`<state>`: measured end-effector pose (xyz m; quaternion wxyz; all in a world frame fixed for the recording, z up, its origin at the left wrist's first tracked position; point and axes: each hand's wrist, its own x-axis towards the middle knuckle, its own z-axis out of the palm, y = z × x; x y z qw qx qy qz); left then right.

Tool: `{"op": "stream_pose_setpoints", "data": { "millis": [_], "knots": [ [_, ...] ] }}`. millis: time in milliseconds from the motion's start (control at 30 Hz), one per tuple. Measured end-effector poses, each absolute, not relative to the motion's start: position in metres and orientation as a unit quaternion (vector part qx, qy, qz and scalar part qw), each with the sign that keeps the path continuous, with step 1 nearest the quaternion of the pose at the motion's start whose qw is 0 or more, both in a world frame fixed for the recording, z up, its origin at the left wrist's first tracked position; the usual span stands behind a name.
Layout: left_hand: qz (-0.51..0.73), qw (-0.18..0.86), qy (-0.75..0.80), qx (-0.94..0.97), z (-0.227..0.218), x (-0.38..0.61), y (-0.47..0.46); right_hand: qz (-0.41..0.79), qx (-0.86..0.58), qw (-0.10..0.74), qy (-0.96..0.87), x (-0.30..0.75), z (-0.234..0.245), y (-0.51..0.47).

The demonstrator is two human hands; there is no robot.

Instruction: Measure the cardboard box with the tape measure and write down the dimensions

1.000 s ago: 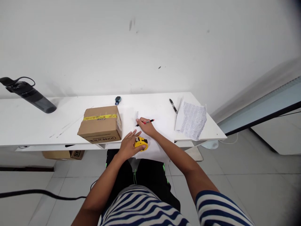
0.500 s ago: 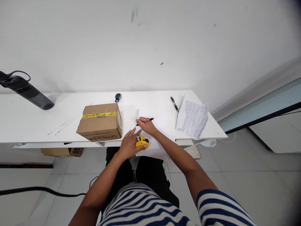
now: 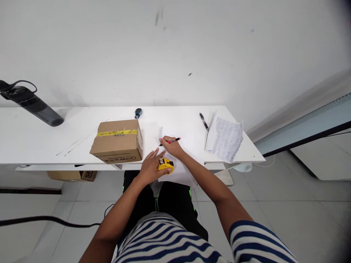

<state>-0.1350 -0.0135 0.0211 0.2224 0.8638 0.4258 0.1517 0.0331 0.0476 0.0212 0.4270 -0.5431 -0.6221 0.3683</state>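
Note:
A pen (image 3: 174,140) with a red end is gripped in my right hand (image 3: 170,147), its dark tip down at a sheet of white paper (image 3: 181,171). Just below and to the left, my left hand (image 3: 150,166) has its fingers stretched over the paper's left side. Between that hand's thumb and fingers sits a yellow and black tape measure (image 3: 166,166). The sheet overhangs the front edge of the white desk (image 3: 76,128). Some faint writing shows near the paper's top left corner.
Left of my hands stands a taped cardboard box (image 3: 116,140), with a blue-black watch (image 3: 138,113) behind it. A dark bottle (image 3: 35,106) is farther left. To the right lie a black pen (image 3: 204,121) and a sheet covered in writing (image 3: 227,138). A wall rises behind.
The whole view has shifted very slightly. Both hands, the pen and the tape measure keep almost the same positions on the paper.

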Motion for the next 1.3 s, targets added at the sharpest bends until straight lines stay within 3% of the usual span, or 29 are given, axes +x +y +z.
{"op": "stream_pose_setpoints", "data": {
  "millis": [1300],
  "knots": [
    [0.141, 0.219, 0.426, 0.867, 0.0218, -0.1362, -0.0135, 0.354, -0.569, 0.453, -0.587, 0.0362, 0.0157, 0.0485]
  ]
}}
